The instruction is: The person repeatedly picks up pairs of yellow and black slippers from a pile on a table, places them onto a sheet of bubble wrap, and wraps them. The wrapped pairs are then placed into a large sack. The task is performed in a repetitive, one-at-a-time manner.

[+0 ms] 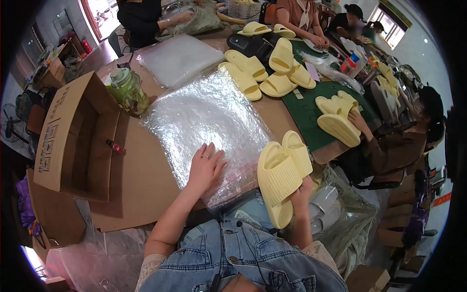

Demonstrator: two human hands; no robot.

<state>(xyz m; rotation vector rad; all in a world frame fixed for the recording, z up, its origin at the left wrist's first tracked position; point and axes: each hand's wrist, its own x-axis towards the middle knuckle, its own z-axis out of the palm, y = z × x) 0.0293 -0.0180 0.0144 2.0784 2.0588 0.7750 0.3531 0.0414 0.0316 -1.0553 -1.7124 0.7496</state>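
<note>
A pair of pale yellow slippers [278,177] is gripped in my right hand [302,193], held up at the table's near edge with the ribbed straps showing. My fingers there are partly hidden behind them. My left hand [205,168] lies with fingers stretched out on a stack of clear plastic bags [204,117]. The bags are shiny, and their near edge has a reddish strip beside my wrist. Beyond the stack, several more yellow slippers [242,80] rest on the table.
An open cardboard box [73,131] stands at the left, near a small red bottle [115,146] and a green drink jug [127,90]. More clear plastic [181,57] lies at the back. On the right, a co-worker's hand [359,121] holds yellow slippers [339,127] over a green mat [304,109].
</note>
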